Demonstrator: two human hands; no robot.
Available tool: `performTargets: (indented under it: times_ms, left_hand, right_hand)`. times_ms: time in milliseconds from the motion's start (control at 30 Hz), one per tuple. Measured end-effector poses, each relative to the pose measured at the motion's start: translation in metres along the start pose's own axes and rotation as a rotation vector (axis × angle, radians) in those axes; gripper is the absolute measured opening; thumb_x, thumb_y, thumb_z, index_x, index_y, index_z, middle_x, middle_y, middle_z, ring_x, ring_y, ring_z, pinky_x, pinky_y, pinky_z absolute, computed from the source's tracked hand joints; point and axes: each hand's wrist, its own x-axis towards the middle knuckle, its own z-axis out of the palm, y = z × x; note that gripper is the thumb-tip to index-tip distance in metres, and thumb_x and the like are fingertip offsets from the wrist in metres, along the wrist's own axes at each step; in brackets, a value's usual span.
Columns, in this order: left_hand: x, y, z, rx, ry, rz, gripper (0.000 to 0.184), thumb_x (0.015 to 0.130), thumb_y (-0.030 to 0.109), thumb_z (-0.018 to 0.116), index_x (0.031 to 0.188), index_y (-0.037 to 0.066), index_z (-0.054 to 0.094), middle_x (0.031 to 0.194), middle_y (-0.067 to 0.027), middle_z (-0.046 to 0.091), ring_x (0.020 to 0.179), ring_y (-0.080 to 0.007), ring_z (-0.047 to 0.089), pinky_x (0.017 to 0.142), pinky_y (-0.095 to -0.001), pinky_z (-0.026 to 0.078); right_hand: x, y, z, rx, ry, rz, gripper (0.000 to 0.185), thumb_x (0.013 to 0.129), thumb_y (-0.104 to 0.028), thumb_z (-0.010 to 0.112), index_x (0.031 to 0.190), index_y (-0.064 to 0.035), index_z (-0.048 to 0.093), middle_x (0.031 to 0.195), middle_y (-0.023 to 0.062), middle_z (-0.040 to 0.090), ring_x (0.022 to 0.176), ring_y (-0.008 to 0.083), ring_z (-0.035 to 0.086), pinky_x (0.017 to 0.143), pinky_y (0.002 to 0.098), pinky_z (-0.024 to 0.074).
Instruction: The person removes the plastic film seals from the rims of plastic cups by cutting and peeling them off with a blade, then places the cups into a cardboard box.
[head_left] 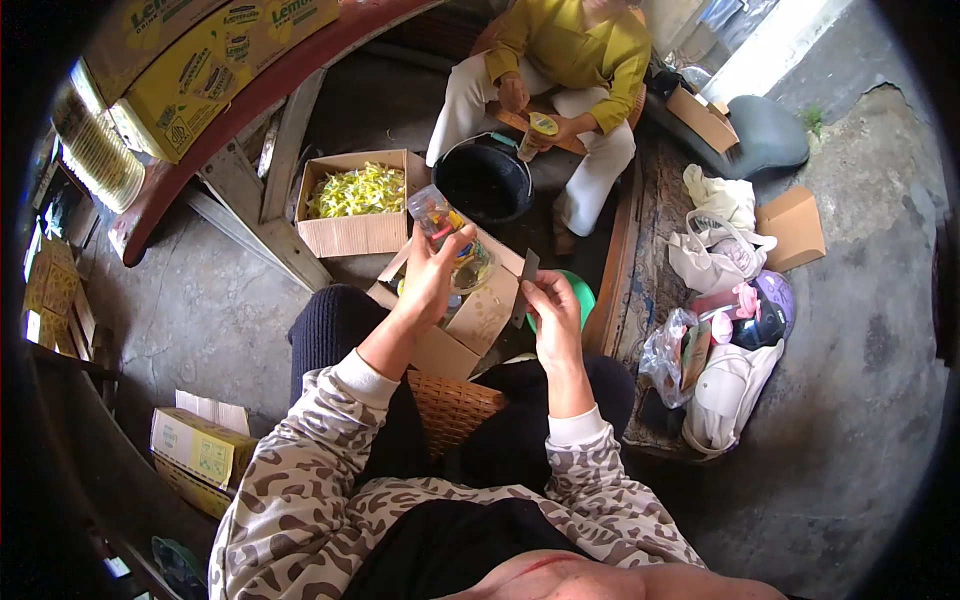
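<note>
My left hand (432, 270) is wrapped round a clear plastic container (470, 268) with coloured print, above an open cardboard box (485, 315). My right hand (550, 305) pinches a thin dark flat blade-like strip (525, 290), held upright just right of the container. The two hands are apart. A green round item (578, 297) shows partly behind my right hand. Below the open box lies a woven wicker surface (447, 405) between my knees.
Opposite sits a person in a yellow top (570, 50), holding a cup by a black bucket (483, 180). A carton of yellow-green wrappers (355, 192) stands left. Bags (730, 390) lie right; yellow cartons (205, 85) rest on a red table edge (200, 165).
</note>
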Motion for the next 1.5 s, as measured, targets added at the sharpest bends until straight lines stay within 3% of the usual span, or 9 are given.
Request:
performTargets:
  times_ms: [100, 267, 433, 567, 633, 767, 1000, 1133, 1500]
  left_hand:
    - [-0.001, -0.005, -0.002, -0.024, 0.005, 0.064, 0.045, 0.094, 0.007, 0.057, 0.135, 0.007, 0.038, 0.119, -0.0083, 0.054, 0.115, -0.0194, 0.054, 0.1, -0.0343, 0.043]
    - [-0.007, -0.01, 0.006, 0.015, -0.126, 0.097, 0.051, 0.089, 0.002, 0.055, 0.137, 0.007, 0.037, 0.12, -0.0074, 0.052, 0.105, -0.017, 0.053, 0.097, -0.0318, 0.042]
    - [-0.009, -0.004, 0.008, 0.401, -0.252, 0.12, 0.055, 0.081, 0.008, 0.075, 0.126, 0.003, 0.045, 0.109, -0.0065, 0.056, 0.103, -0.0157, 0.055, 0.091, -0.0314, 0.047]
    - [-0.011, 0.0, 0.009, 0.353, -0.298, 0.127, 0.048, 0.08, 0.009, 0.076, 0.117, 0.003, 0.047, 0.106, -0.0066, 0.057, 0.097, -0.0149, 0.057, 0.088, -0.0304, 0.048]
    - [-0.009, -0.004, 0.006, 0.47, -0.195, 0.248, 0.039, 0.08, 0.011, 0.077, 0.107, 0.004, 0.05, 0.099, -0.0047, 0.058, 0.088, -0.0127, 0.058, 0.082, -0.0287, 0.049]
    - [-0.007, -0.003, 0.004, 0.49, -0.101, 0.288, 0.04, 0.079, 0.008, 0.078, 0.112, 0.0, 0.058, 0.103, -0.0079, 0.067, 0.093, -0.0134, 0.064, 0.085, -0.0305, 0.052]
    - [-0.008, 0.002, 0.004, 0.544, -0.017, 0.286, 0.035, 0.079, 0.008, 0.079, 0.108, 0.0, 0.06, 0.102, -0.0068, 0.069, 0.091, -0.0109, 0.063, 0.083, -0.0292, 0.052]
    - [-0.008, 0.003, 0.005, 0.557, 0.012, 0.306, 0.033, 0.08, 0.01, 0.08, 0.105, 0.0, 0.061, 0.099, -0.0055, 0.068, 0.088, -0.0103, 0.063, 0.081, -0.0282, 0.052]
    - [-0.008, 0.007, 0.009, 0.586, 0.063, 0.365, 0.03, 0.078, 0.012, 0.079, 0.095, 0.003, 0.057, 0.083, -0.0039, 0.061, 0.075, -0.013, 0.058, 0.07, -0.0304, 0.05]
  right_hand:
    - [-0.004, -0.002, 0.006, 0.041, -0.075, 0.021, 0.012, 0.092, -0.006, 0.065, 0.103, -0.0035, 0.063, 0.091, 0.0002, 0.065, 0.082, 0.006, 0.058, 0.071, 0.0218, 0.0459]
    - [-0.007, 0.0, 0.008, -0.011, -0.121, 0.035, 0.012, 0.091, -0.006, 0.066, 0.102, -0.0027, 0.063, 0.091, 0.0005, 0.065, 0.078, 0.0055, 0.058, 0.072, 0.0222, 0.0462]
    - [-0.004, 0.0, 0.004, -0.022, -0.085, 0.012, 0.013, 0.091, -0.005, 0.067, 0.102, -0.002, 0.063, 0.09, 0.0004, 0.065, 0.078, 0.0053, 0.057, 0.07, 0.0216, 0.0457]
    - [-0.004, -0.001, 0.005, 0.005, -0.022, -0.015, 0.012, 0.09, -0.004, 0.067, 0.101, -0.0017, 0.063, 0.088, 0.0006, 0.065, 0.074, 0.0058, 0.057, 0.068, 0.0211, 0.0453]
    - [-0.003, 0.002, 0.004, -0.094, 0.014, -0.066, 0.01, 0.09, -0.003, 0.066, 0.099, -0.0013, 0.063, 0.088, 0.0014, 0.065, 0.071, 0.0062, 0.057, 0.066, 0.0216, 0.0457]
    - [-0.009, -0.006, 0.01, -0.553, 0.107, -0.301, 0.008, 0.087, 0.002, 0.066, 0.094, -0.0004, 0.064, 0.088, 0.0044, 0.065, 0.064, 0.01, 0.059, 0.06, 0.0244, 0.0482]
    - [-0.011, 0.004, 0.019, -0.803, 0.122, -0.719, 0.015, 0.079, 0.007, 0.071, 0.09, -0.0013, 0.064, 0.08, 0.0061, 0.061, 0.06, 0.0143, 0.06, 0.053, 0.0269, 0.0462]
    - [-0.016, 0.002, 0.021, -0.962, 0.107, -0.749, 0.017, 0.074, 0.004, 0.072, 0.085, -0.006, 0.064, 0.077, 0.0065, 0.056, 0.07, 0.026, 0.059, 0.06, 0.0368, 0.0475]
    - [-0.018, -0.001, 0.025, -1.038, 0.125, -0.845, 0.017, 0.072, 0.003, 0.073, 0.082, -0.0067, 0.063, 0.075, 0.0056, 0.055, 0.068, 0.0244, 0.058, 0.058, 0.037, 0.0461]
